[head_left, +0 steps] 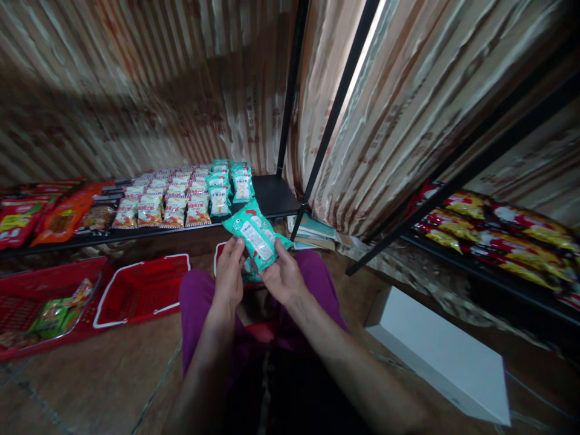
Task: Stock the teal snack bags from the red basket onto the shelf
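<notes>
Between my two hands I hold teal snack bags point(256, 235), at least two, with a white label panel facing up. My left hand point(231, 270) grips their left edge, thumb on top. My right hand point(284, 275) supports them from the right and below, its thumb on the right edge. Just beyond, on the black shelf point(274, 196), matching teal snack bags point(220, 199) stand in two columns. Left of those are rows of white and orange snack bags point(174, 208). Below my hands a red basket point(219, 249) is mostly hidden by my hands and legs.
Red and orange packets point(63, 220) lie at the shelf's left end. An upright red basket point(145, 287) and a larger basket point(90, 269) with a few packets stand at left. A white box point(444, 356) and a shelf of yellow and red bags point(507, 241) are at right, beyond black posts point(338, 109).
</notes>
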Motion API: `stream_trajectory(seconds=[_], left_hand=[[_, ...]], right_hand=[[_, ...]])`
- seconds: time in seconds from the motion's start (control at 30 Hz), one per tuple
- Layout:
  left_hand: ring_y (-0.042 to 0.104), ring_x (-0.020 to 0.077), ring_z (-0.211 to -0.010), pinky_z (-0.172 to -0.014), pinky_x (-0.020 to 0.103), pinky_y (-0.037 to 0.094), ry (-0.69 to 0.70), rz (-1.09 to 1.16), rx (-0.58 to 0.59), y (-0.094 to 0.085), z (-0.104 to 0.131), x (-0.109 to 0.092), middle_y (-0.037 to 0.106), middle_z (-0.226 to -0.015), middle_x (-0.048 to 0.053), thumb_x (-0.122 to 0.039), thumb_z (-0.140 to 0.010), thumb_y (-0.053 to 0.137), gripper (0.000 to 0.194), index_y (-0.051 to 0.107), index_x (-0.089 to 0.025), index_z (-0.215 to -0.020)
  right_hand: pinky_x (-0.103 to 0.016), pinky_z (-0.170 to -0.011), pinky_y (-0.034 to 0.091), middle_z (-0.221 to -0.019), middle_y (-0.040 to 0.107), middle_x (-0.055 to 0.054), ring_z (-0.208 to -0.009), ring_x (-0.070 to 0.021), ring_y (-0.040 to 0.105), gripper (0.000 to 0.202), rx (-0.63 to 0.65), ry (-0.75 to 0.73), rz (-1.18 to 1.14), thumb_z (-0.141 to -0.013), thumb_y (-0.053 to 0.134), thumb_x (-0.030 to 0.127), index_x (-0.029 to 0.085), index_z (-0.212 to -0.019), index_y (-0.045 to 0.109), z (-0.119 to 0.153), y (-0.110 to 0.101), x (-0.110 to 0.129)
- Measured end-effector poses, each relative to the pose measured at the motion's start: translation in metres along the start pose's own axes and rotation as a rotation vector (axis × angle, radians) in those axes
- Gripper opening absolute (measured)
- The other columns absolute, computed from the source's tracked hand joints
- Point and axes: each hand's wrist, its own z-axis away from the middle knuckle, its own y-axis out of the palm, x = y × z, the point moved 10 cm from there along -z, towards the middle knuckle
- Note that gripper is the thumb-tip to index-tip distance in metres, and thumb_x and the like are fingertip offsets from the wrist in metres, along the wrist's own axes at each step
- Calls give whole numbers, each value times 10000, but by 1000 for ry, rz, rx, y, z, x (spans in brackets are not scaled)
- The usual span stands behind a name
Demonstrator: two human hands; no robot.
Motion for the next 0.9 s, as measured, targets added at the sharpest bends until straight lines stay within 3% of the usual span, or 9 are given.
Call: stream_trajectory(seconds=[0.13,0.27,0.4,0.5,0.6,0.77,0.9], left_hand=[[643,137,-849,-755,234,478,41,24,28,8,2,-3,695,-992,34,-388,-706,728,357,643,-196,-995],[651,132,-743,-684,232,490,115,32,-31,7,-5,-11,706,-911,42,-383,-682,740,423,623,-169,-1027],[671,153,-838,-746,254,506,178,-2,-66,2,-12,-24,709,-1010,69,-368,-679,742,488,606,-182,-1110],[660,200,-978,-840,301,503,167,-73,-36,1,-13,-22,695,-1085,97,-358,-665,752,534,600,-180,-1145],[625,233,-1085,-940,349,471,142,-119,27,5,-10,-14,678,-1137,115,-361,-659,756,565,592,-173,-1166],[607,255,-1120,-959,377,468,95,-200,87,8,-5,0,661,-1177,124,-367,-640,772,597,593,-170,-1174],[616,262,-1105,-929,375,485,65,-209,72,5,-10,3,651,-1194,143,-379,-621,791,630,592,-167,-1179]], right_hand=[[-296,-727,557,-939,755,-14,-890,-192,689,275,-14,13,49,-773,699,390,223,-991,676,0,-5,-11],[-285,-712,547,-917,749,8,-834,-178,683,289,-70,-60,149,-686,775,352,257,-941,678,-3,-16,-2],[-277,-763,524,-1056,724,20,-954,-167,655,413,-152,-192,293,-663,786,391,322,-1050,656,-6,-25,27],[-315,-878,491,-1077,723,-9,-1070,-193,624,484,-110,-334,378,-630,801,441,302,-1072,660,-7,-15,51],[-342,-930,468,-1075,725,-33,-1057,-211,633,495,-58,-368,473,-602,806,476,255,-1028,685,-12,-3,61],[-268,-691,517,-921,753,-16,-781,-169,674,464,34,-304,503,-600,820,435,223,-993,694,-19,16,60],[-247,-575,504,-722,738,11,-645,-163,662,401,-8,-247,421,-528,862,390,193,-839,703,-24,18,57]])
